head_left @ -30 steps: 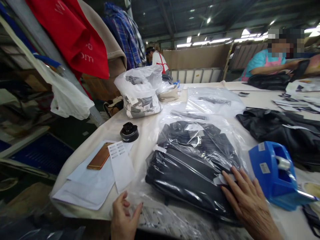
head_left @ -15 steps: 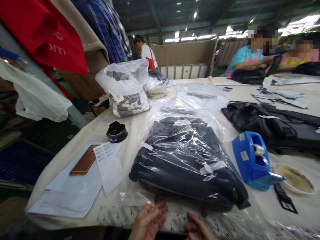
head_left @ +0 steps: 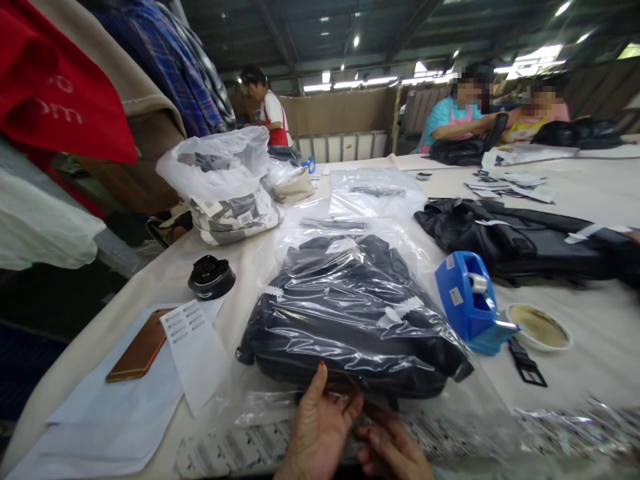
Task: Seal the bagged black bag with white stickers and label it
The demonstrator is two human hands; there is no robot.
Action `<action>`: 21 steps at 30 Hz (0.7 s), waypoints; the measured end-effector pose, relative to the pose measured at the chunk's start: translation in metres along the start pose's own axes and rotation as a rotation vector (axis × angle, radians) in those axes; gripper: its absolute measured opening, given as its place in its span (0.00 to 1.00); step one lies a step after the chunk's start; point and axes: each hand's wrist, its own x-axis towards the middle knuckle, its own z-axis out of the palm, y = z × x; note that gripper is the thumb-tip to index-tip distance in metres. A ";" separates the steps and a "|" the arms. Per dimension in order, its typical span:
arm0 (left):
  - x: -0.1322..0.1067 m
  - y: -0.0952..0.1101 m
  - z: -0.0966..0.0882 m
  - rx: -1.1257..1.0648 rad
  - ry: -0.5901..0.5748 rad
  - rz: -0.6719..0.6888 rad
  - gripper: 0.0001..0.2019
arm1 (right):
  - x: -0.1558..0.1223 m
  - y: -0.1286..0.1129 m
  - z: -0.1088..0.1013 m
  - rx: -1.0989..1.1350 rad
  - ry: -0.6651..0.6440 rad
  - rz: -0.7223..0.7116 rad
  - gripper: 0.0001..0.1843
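Note:
A black bag (head_left: 345,333) lies in a clear plastic bag (head_left: 400,273) on the table. My left hand (head_left: 323,427) is at the near edge of the black bag, palm up. Its thumb is stretched up against the wrapped edge, apart from the bent fingers. A thin dark strip shows by those fingertips. Close on its right is my right hand (head_left: 393,447), with fingers curled together below the bag's edge; what they hold, if anything, is hidden. Printed plastic (head_left: 240,450) lies along the table's front edge beneath the hands.
Left: a phone (head_left: 137,347), label sheet (head_left: 195,353) and black roll (head_left: 211,277). Right: a blue tape dispenser (head_left: 467,303), round dish (head_left: 537,327), buckle (head_left: 527,363) and another black bag (head_left: 520,240). Behind: a stuffed white bag (head_left: 225,193). Several co-workers stand across the table.
My view has turned right, so the table's things sit further left. Both hands have come up and closer together at the bag's near edge, and my left thumb now points up.

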 end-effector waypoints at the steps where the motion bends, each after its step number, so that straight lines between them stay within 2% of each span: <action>1: -0.003 0.003 0.008 0.018 0.013 0.011 0.06 | 0.001 -0.002 0.002 0.016 0.012 -0.010 0.33; 4: -0.011 0.010 0.028 0.040 0.032 0.033 0.05 | 0.006 -0.015 0.010 0.061 0.048 -0.056 0.29; 8: -0.013 0.018 0.043 0.031 0.022 0.024 0.05 | 0.013 -0.035 0.022 0.160 0.040 -0.057 0.23; 11: -0.013 0.021 0.050 0.049 0.001 0.023 0.06 | 0.019 -0.045 0.030 0.219 -0.007 -0.057 0.18; 14: -0.015 0.022 0.056 0.066 0.010 0.033 0.07 | 0.026 -0.051 0.035 0.216 -0.006 -0.113 0.19; 17: -0.017 0.022 0.061 0.074 0.030 0.041 0.08 | 0.032 -0.054 0.038 0.162 0.056 -0.126 0.19; 21: -0.016 0.022 0.062 0.078 0.037 0.059 0.07 | 0.033 -0.046 0.036 0.091 0.128 -0.056 0.13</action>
